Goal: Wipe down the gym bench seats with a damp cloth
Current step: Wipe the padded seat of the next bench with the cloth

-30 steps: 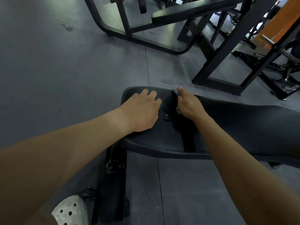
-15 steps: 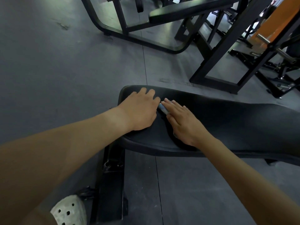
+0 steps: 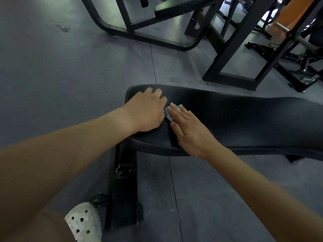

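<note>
A black padded bench seat runs from the middle of the head view to the right edge. My left hand rests on its left end, with the fingers lightly bent and holding nothing. Just to its right, my right hand lies flat on the pad with straight fingers. It presses a small blue-grey cloth against the seat. Only the cloth's left edge shows beside the fingers; the rest is hidden under the hand.
The bench's black support post stands below the seat's left end, with my white perforated shoe beside it. Black machine frames and another bench pad stand beyond on the grey rubber floor. An orange pad is at the top right.
My right hand came back from the seat's far edge toward me and flattened onto the cloth, which it gripped a second ago. My left hand stayed in place.
</note>
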### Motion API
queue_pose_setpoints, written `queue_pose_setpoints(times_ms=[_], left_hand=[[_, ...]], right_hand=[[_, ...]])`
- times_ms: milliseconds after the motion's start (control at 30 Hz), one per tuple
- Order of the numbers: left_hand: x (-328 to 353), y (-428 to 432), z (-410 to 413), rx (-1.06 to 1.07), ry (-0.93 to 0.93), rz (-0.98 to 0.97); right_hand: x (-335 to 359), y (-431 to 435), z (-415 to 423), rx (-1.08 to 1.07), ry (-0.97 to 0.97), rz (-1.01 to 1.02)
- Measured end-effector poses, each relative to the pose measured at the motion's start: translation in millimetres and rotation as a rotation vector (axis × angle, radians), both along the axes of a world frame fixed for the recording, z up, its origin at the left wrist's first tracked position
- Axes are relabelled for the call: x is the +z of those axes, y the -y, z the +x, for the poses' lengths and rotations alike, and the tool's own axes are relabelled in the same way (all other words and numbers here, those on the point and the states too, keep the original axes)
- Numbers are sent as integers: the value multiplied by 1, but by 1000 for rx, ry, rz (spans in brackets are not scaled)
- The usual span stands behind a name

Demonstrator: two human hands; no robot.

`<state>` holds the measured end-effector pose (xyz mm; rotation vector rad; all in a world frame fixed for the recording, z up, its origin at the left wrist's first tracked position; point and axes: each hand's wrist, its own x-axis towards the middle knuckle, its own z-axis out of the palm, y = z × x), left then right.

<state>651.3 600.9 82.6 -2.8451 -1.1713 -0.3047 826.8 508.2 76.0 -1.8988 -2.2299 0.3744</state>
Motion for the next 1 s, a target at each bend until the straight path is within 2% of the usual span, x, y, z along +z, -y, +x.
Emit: queue_pose_setpoints(times_ms=[133,267,367,533,667,767,900,1000], left_hand=[[1,3,2,25,-40,3],[1,9,2,54,-66,-6],[0,14,3,66,-69,7],[-3,15,4,59,-21,-14],[-4,24,8,-19,34,-23],[-7,35,12,-83,69,-27],[-11,46,15,-135,89,-8],[-11,52,15,-139,93,7]], right_hand=[[3,-1,19,14,64,-15],[3,-27,45,-205,19,-5],[-5,-29,38,-266,27,20],[-6,9,14,-124,23,59],[-7,34,32,-76,43,64],[-3,29,58,-177,46,62],[-5,32,95,-411,50,79],[-6,35,93,-500,37,119]])
